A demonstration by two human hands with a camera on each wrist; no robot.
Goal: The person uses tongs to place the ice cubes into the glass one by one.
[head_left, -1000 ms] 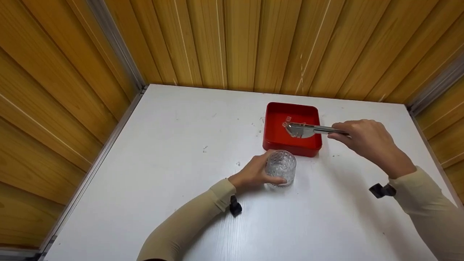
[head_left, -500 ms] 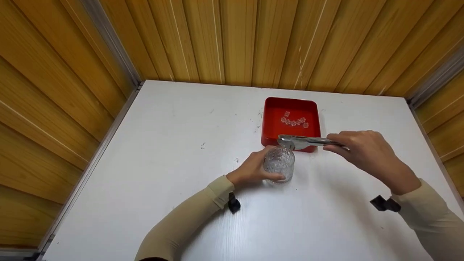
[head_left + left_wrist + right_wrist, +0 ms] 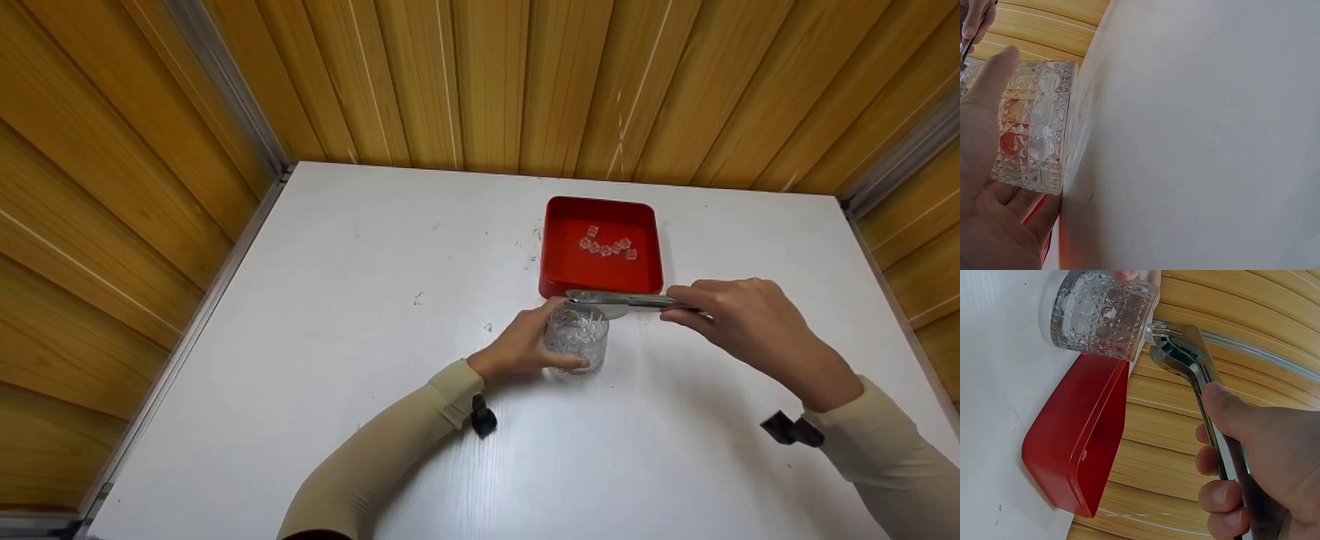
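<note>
My left hand [image 3: 525, 343] holds a clear cut-glass tumbler [image 3: 579, 346] upright on the white table, thumb on the near side. In the left wrist view its faceted wall [image 3: 1039, 124] fills the space between thumb and fingers. Metal serving tongs [image 3: 626, 300] are gripped in my right hand [image 3: 750, 330], their tips over the tumbler's rim. The right wrist view shows a fork-like end and a spoon-like end on the tongs [image 3: 1185, 354]. A small clear cube [image 3: 1150, 334] appears pinched at their tips, by the tumbler's mouth.
Behind the tumbler stands a red square tray [image 3: 550, 255]. Several small clear cubes [image 3: 606, 250] lie inside it. Wood-slat panels [image 3: 450, 82] rise behind the table [image 3: 360, 300] and on both sides.
The tongs have come out of the red tray toward me, and their tips are now over the tumbler. My left hand keeps its hold on the tumbler.
</note>
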